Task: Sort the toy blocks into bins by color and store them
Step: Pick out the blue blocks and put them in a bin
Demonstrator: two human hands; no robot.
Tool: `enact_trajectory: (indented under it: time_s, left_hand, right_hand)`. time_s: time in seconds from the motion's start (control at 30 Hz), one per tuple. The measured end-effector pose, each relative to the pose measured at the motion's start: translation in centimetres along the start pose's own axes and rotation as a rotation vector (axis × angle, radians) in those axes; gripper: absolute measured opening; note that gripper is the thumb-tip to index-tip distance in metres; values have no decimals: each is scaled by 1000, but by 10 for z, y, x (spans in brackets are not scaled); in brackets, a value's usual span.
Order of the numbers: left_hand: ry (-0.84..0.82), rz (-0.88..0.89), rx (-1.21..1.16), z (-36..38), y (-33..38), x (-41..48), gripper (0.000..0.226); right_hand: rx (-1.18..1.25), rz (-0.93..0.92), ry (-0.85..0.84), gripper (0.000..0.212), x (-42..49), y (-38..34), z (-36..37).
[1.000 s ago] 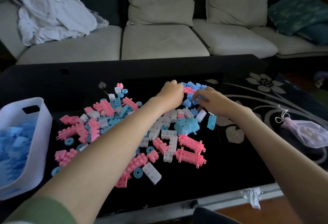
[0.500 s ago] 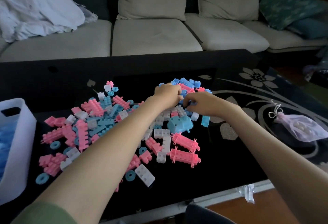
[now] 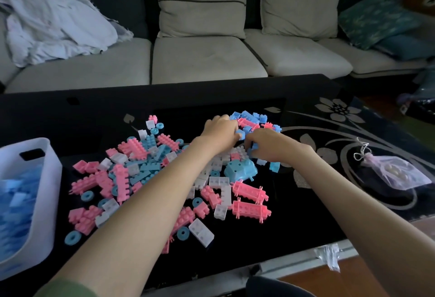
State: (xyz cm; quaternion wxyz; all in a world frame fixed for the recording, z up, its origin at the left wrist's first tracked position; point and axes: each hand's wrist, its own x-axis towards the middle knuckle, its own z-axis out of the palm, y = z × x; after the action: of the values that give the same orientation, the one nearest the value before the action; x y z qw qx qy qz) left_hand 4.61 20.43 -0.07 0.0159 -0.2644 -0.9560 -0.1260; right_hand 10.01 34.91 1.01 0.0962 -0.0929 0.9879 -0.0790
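Note:
A heap of pink, blue and white toy blocks (image 3: 141,169) covers the middle of the black glass table (image 3: 294,221). A white bin (image 3: 40,202) at the left edge holds blue blocks. My left hand (image 3: 221,133) reaches across the heap, fingers curled around small blue blocks at the far cluster (image 3: 249,118). My right hand (image 3: 268,145) sits just right of it, fingertips pinching a blue block (image 3: 253,147). A large blue domed piece (image 3: 240,168) lies just in front of both hands.
A sheer pouch (image 3: 395,174) with round beads lies on the table's right side. A beige sofa (image 3: 207,59) with cushions and a crumpled white cloth (image 3: 54,23) stands behind the table. The table's front edge (image 3: 306,261) carries a torn bit of tape.
Both hands have drawn slightly closer together over the far blue cluster, the right hand closing on a blue block. The view has shifted a little.

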Motion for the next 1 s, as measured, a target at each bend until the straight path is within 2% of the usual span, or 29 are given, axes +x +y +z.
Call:
enact_trajectory:
  time_s: [0.17, 0.27, 0.4, 0.53, 0.6, 0.67, 0.77, 0.9, 1.0]
  left_hand:
    - [66, -101, 30, -48, -35, -27, 25]
    - [66, -202, 79, -79, -66, -58, 30]
    - [65, -356, 136, -123, -126, -126, 31]
    - [45, -505, 184, -157, -183, -211, 29]
    - [25, -568, 196, -166, -200, -245, 27]
    - [-30, -617, 190, -168, -210, -272, 20]
    - [-89, -672, 167, -165, -217, -298, 16]
    - [-36, -674, 72, -159, -222, -311, 16]
    - [4, -628, 19, -153, -220, -310, 17]
  right_hand:
    - [79, 0, 246, 18, 0, -24, -24]
    - [190, -118, 281, 17, 5, -64, -35]
    - [276, -367, 287, 16, 13, -153, -33]
    - [330, -627, 230, 17, 15, -259, -10]
    - [392, -691, 197, 19, 14, -300, 0]
    - [410, -705, 139, 21, 13, -332, 9]
    - [286, -677, 11, 34, 14, -359, 18]
    - [131, -647, -130, 72, 17, -364, 30]
    - [138, -658, -161, 78, 19, -357, 35]
